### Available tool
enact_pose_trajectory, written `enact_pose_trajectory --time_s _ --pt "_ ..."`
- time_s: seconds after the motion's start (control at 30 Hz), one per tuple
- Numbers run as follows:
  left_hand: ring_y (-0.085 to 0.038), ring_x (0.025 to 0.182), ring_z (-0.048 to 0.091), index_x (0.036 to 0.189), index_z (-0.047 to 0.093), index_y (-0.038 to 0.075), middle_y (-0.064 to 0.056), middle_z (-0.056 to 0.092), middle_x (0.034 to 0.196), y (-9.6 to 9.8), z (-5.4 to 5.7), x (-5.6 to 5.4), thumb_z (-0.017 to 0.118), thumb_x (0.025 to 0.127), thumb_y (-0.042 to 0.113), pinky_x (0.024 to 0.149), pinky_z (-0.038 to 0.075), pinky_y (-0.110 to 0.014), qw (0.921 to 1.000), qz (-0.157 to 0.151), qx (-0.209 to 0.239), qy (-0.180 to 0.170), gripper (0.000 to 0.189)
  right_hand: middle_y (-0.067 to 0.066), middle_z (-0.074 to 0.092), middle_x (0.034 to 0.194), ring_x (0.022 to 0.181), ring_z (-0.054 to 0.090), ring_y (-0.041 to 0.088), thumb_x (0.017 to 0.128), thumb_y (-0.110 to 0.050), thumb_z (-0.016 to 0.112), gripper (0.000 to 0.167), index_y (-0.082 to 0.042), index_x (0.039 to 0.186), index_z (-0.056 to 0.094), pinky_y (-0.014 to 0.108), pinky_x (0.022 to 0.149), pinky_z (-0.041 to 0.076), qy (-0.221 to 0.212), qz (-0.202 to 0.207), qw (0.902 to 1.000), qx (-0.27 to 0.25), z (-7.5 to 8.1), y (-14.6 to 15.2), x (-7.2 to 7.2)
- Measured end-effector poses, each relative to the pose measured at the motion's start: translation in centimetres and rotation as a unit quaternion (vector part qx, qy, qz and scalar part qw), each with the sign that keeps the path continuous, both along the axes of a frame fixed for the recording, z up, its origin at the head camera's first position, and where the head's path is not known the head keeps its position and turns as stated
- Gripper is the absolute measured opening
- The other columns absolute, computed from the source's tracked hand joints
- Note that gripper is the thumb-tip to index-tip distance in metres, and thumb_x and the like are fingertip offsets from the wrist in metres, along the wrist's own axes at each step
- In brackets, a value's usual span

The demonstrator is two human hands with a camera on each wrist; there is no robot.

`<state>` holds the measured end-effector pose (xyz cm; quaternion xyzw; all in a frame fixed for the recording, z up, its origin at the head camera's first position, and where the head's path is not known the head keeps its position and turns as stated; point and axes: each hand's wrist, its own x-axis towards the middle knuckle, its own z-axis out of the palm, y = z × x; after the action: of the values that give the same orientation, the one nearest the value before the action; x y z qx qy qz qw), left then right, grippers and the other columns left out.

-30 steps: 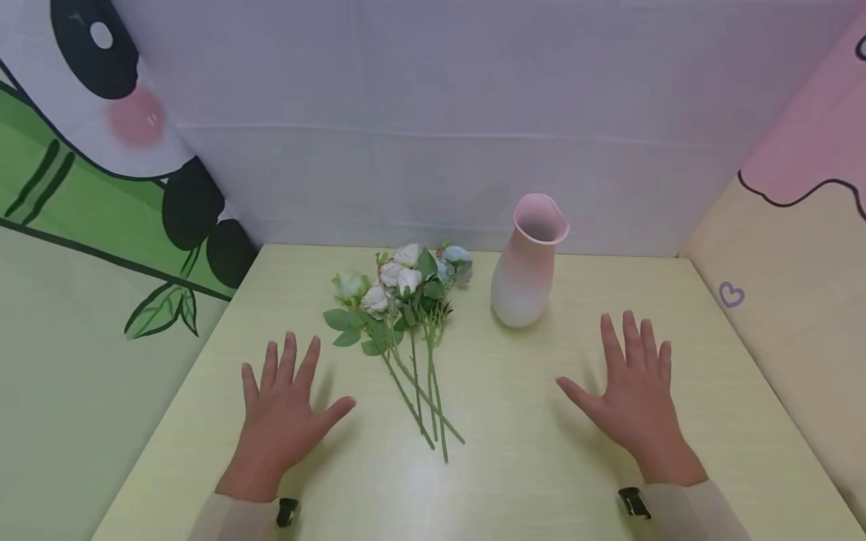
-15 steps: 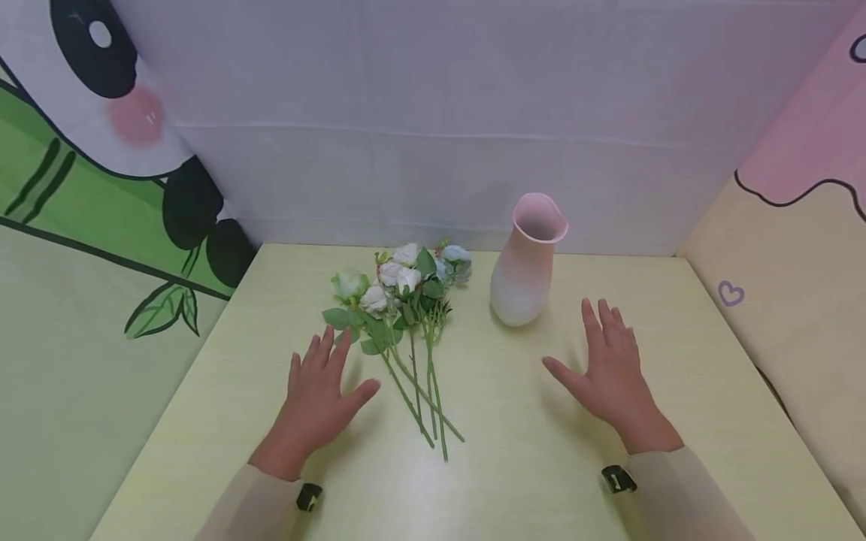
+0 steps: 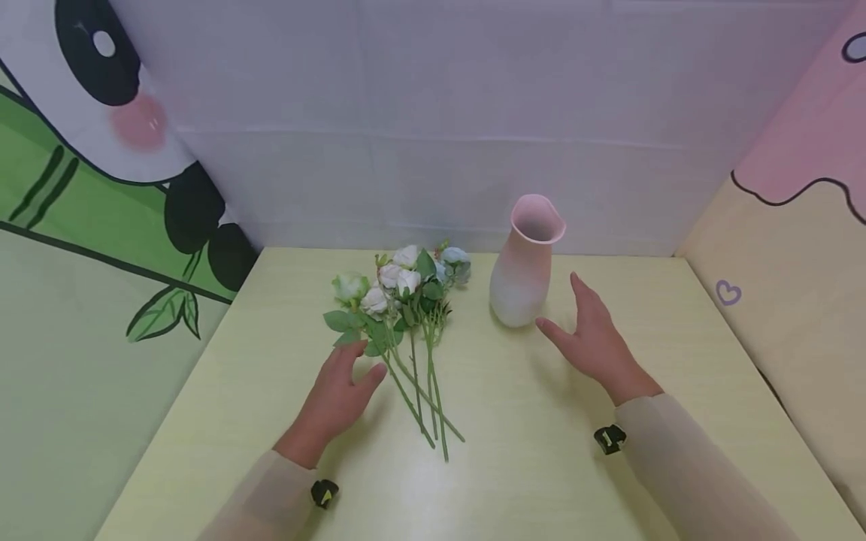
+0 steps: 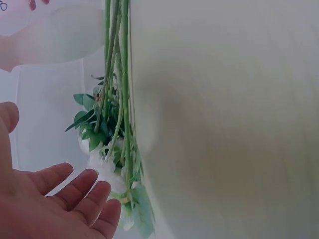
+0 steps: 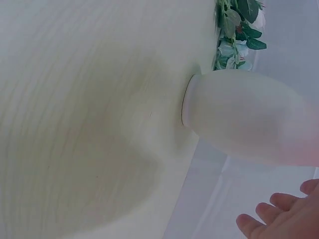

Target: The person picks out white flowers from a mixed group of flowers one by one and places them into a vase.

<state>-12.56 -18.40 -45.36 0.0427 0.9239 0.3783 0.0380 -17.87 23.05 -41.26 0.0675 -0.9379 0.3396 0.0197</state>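
Both our hands sit farther inward and forward than a second ago; left hand [image 3: 334, 402] is near the flowers [image 3: 409, 309], right hand [image 3: 595, 342] just beside the upright vase [image 3: 521, 282]; fingers [image 4: 97, 200] loosely extended, holding nothing; pale cloth [image 3: 460, 180] rises behind the surface [image 3: 501, 421], whose room spreads between flowers and right hand.

Table's [image 3: 501, 481] near edge and near corners are chopped off by the bottom of the head view, both sleeves [image 3: 264, 500] too. The vase [image 3: 519, 282] blocks a bit of the far edge, its inside bottom is hidden, and the right wrist view cuts off its rim. Flowers [image 3: 408, 280] overlap too much to trace every stem [image 3: 416, 398], kinda blurry in the left wrist view.
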Motion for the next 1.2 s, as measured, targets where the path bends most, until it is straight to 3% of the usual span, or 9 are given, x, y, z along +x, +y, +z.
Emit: enact_pose_trajectory --time_s 0.17,0.43,0.73,0.97,1.2 --pt "-0.036 0.131 0.049 0.154 0.040 0.000 -0.020 0.051 0.142 0.7 -1.0 -0.4 0.056 0.106 0.044 0.105 0.043 -0.056 0.9995 0.015 0.025 -0.012 0.067 0.020 0.011 0.170 0.155 0.014 0.042 0.096 -0.066 0.058 0.108 -0.010 0.166 -0.002 0.066 0.118 0.019 -0.015 -0.016 0.9993 -0.032 0.1 -0.8 -1.5" --pt "-0.027 0.105 0.060 0.146 0.050 -0.003 -0.011 0.063 0.118 1.5 -1.2 -1.3 0.058 0.106 0.038 0.087 0.051 -0.047 0.9985 0.036 0.040 -0.013 0.057 0.022 0.018 0.168 0.153 0.020 0.041 0.096 -0.062 0.062 0.107 -0.005 0.165 0.004 0.063 0.119 0.021 -0.003 -0.030 0.9963 -0.081 0.1 -1.8 -3.4" --pt "-0.029 0.119 0.061 0.141 0.058 0.007 -0.013 0.064 0.130 2.7 -0.8 -2.4 0.054 0.106 0.045 0.095 0.051 -0.049 0.9921 0.072 0.095 -0.039 0.052 0.017 0.029 0.164 0.150 0.029 0.035 0.094 -0.053 0.071 0.100 -0.009 0.165 0.016 0.060 0.118 0.026 0.018 -0.030 0.9892 -0.142 -0.3 -3.2 -5.2" --pt "-0.026 0.112 0.063 0.138 0.061 0.009 -0.010 0.066 0.125 3.2 -1.0 -3.1 0.056 0.105 0.048 0.092 0.053 -0.046 0.9880 0.092 0.120 -0.033 0.051 0.009 0.044 0.153 0.139 0.043 0.029 0.090 -0.041 0.081 0.095 -0.012 0.161 0.025 0.056 0.116 0.031 0.028 -0.035 0.9771 -0.208 -0.3 -4.2 -6.6" --pt "-0.024 0.106 0.065 0.134 0.063 0.010 -0.008 0.067 0.120 3.9 -0.8 -3.3 0.057 0.105 0.045 0.087 0.054 -0.044 0.9851 0.098 0.137 -0.034 0.047 0.011 0.047 0.150 0.134 0.049 0.030 0.084 -0.034 0.088 0.099 -0.013 0.160 0.028 0.054 0.113 0.036 0.051 -0.050 0.9713 -0.227 -0.7 -4.9 -7.7"
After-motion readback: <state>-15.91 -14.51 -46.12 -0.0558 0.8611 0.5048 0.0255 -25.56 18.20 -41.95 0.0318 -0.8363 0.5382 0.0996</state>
